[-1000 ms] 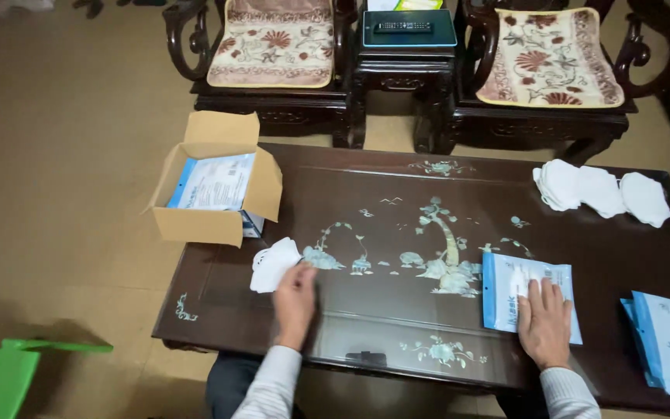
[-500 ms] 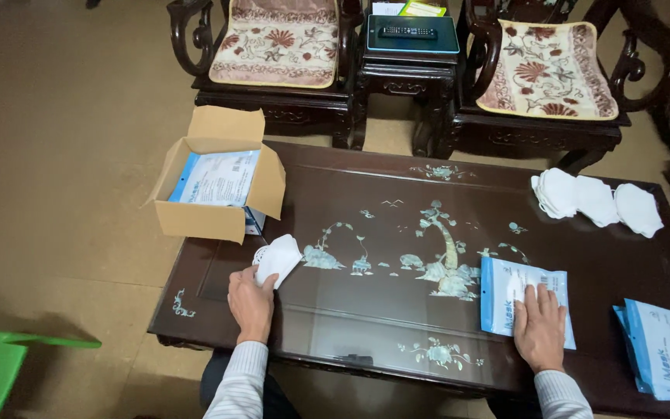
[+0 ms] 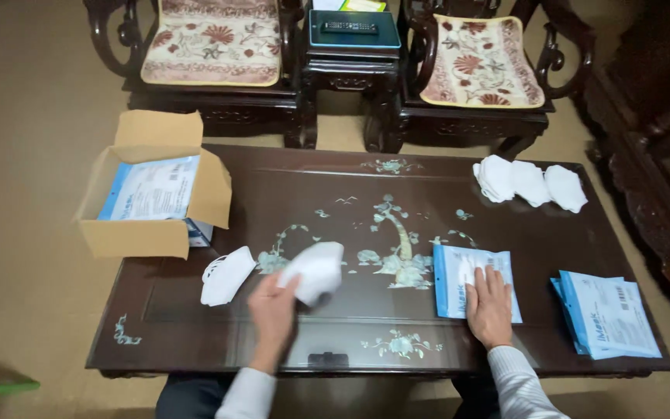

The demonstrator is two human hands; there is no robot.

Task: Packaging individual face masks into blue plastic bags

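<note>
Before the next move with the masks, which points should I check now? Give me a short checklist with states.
1. Left hand holds a white mask: ok, though blurred.
2. Right hand lies flat on the blue packet: ok.
3. Second mask lies apart from the left hand: ok.
4. Cardboard box stands open: ok.
5. Packet opened or sealed: cannot tell.
6. Packet stack lies wholly on the table: ok.

left hand (image 3: 273, 306) lifts a blurred white folded face mask (image 3: 316, 270) above dark inlaid wooden desk (image 3: 288, 178) | second white mask (image 3: 226, 274) flat just left | right hand (image 3: 490, 304) flat on blue-white flat packet (image 3: 471, 281) | open cardboard box (image 3: 153, 186) on the desk's left end | stack of blue packets (image 3: 606, 314) at right edge
</note>
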